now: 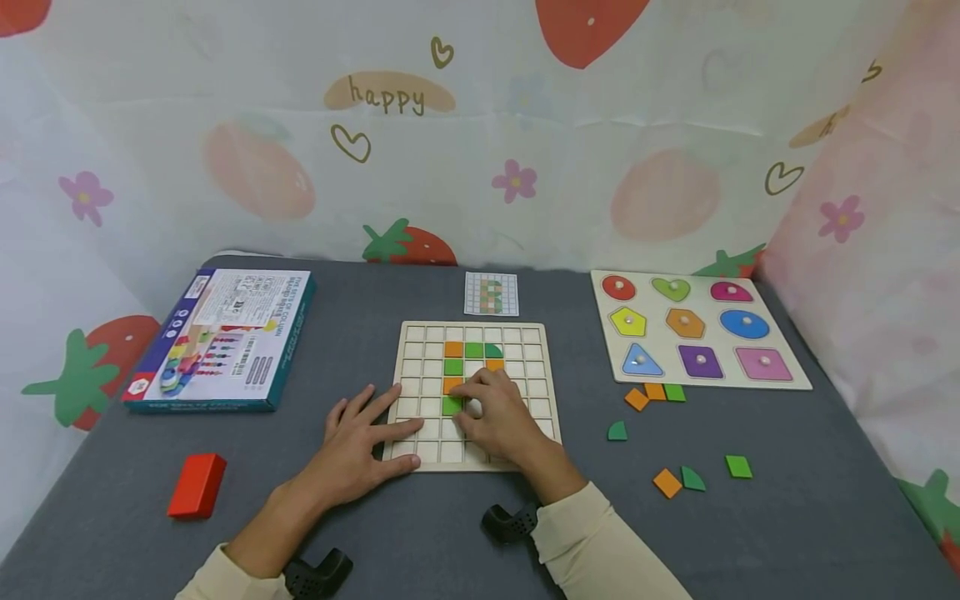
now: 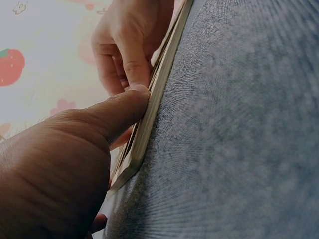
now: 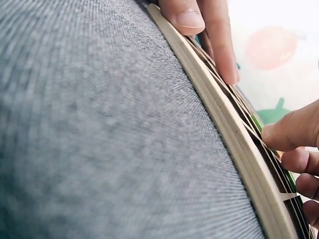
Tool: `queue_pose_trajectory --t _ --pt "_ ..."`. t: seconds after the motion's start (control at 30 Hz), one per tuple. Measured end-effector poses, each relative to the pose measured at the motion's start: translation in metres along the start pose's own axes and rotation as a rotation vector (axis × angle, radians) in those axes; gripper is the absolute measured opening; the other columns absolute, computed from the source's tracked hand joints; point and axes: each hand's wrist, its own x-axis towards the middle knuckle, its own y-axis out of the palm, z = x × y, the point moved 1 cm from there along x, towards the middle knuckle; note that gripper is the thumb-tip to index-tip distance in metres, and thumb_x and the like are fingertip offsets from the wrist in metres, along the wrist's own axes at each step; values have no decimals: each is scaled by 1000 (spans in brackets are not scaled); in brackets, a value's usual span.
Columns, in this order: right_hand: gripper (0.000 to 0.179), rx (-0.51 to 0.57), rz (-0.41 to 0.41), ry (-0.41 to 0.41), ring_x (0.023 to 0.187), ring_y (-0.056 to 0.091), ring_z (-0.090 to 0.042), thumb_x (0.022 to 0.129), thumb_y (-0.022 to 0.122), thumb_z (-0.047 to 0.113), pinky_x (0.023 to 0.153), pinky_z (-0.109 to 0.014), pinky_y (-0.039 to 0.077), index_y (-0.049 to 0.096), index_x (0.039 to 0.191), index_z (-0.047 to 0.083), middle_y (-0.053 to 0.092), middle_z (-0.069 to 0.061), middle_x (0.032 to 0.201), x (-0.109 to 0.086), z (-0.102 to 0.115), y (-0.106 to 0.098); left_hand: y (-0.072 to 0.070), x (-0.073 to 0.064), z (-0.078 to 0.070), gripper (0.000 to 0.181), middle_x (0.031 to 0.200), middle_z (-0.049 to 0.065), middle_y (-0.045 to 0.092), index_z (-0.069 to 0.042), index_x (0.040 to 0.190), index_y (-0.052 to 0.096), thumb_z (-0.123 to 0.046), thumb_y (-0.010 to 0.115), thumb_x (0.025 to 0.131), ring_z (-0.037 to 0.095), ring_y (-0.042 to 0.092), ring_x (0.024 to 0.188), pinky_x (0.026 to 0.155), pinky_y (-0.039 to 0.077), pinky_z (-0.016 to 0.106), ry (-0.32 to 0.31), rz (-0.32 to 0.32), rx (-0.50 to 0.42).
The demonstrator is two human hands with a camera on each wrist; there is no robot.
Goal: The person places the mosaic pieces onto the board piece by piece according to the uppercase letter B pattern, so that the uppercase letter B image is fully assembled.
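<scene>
- On the middle of the gray table, the grid board is partly covered by the right hand, so the squares under its palm and fingers cannot be read.
- Whether the right hand pinches a tile is impossible to tell; its thumb and fingertips are bent down together over the grid, beside a green tile and an orange tile.
- Both wrist views catch the board almost edge-on, hiding most of its face; the head view cuts off both cream sleeves at the bottom.
- The left hand grips nothing: its fingers are spread, laid across the board's left edge, with the thumb at the near left part.
- Both forearms angle inward from the near side, the right hand's knuckles uppermost.
- The board lies flat, side edges running away from the person; foreshortening makes a longer axis hard to judge.
- Its visible tiles form a line pointing away from the person, with a row going right at the far end.
- Beyond the board lies a pattern card, its print too small to read fully.
</scene>
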Motion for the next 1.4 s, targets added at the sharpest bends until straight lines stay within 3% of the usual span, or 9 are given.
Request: queue_pose_trajectory --t 0.27,0.47,0.67,0.83,1.07,1.23,1.4 --pt "26 50 -40 26 92 48 -21 85 73 10 79 -38 43 73 110 7 58 -3 100 -1 4 -11 0 0 0 50 151 14 35 -22 128 67 -45 73 84 47 20 137 102 9 69 13 -9 1" --pt "29 36 -125 3 92 49 -22 82 77 7 74 -38 45 72 111 4 58 -6 100 -7 6 -42 1 0 1 51 151 14 34 -21 128 67 -46 72 84 47 19 138 102 8 69 12 -10 -2" --pt "33 9 -197 51 93 46 -23 81 78 6 73 -40 42 71 114 4 57 -8 101 -20 2 -80 1 0 2 51 152 13 34 -22 129 66 -46 71 85 46 19 138 103 8 68 11 -6 -11" --pt "35 -64 -279 90 98 47 -27 79 80 4 78 -43 43 71 113 2 56 -10 100 -38 -10 -106 0 -1 2 51 152 14 34 -21 129 66 -46 71 85 47 19 138 103 8 67 16 -5 -16" --pt "35 -72 -396 125 95 47 -29 78 78 -2 72 -46 42 71 112 0 57 -13 100 -69 -37 -136 -1 -1 2 51 152 14 34 -21 129 66 -45 72 85 46 19 138 103 8 67 16 -7 -23" --pt "33 -59 -441 200 94 49 -31 80 75 -3 77 -47 39 70 113 -1 57 -15 97 -84 -60 -146 -1 -1 2 51 151 14 34 -20 129 66 -45 72 85 47 19 138 103 8 67 13 -7 -23" --pt "32 -61 -431 293 94 47 -31 84 74 4 77 -49 40 69 116 0 56 -16 99 -94 -78 -146 -1 -2 2 51 151 14 34 -21 129 66 -45 72 85 47 19 138 103 8 67 15 -5 -22"
